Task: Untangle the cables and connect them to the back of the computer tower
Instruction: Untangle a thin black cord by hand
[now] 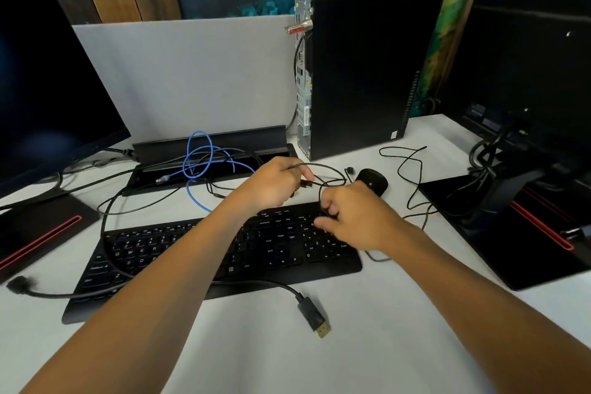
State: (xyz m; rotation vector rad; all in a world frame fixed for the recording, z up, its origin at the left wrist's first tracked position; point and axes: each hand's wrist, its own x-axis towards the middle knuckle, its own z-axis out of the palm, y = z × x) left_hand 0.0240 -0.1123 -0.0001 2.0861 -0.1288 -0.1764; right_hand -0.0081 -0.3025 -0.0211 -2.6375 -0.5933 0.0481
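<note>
— Head view: what of the hands?
— Left hand (271, 184) pinching a thin black cable (323, 169) above the keyboard (134, 253); right hand (348, 217) curled around the same cable's loop, just beside the mouse (372, 181).
— And the rest of the tangle?
— Blue cable (198, 157) looped over the black tray (208, 150); display plug (315, 320) lying on the white desk (351, 345), near the keyboard's front edge.
— Tower?
— Computer tower (367, 73) upright behind the hands, rear ports facing left.

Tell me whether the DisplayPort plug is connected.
Unplugged: the DisplayPort plug lies loose on the desk before the keyboard.
</note>
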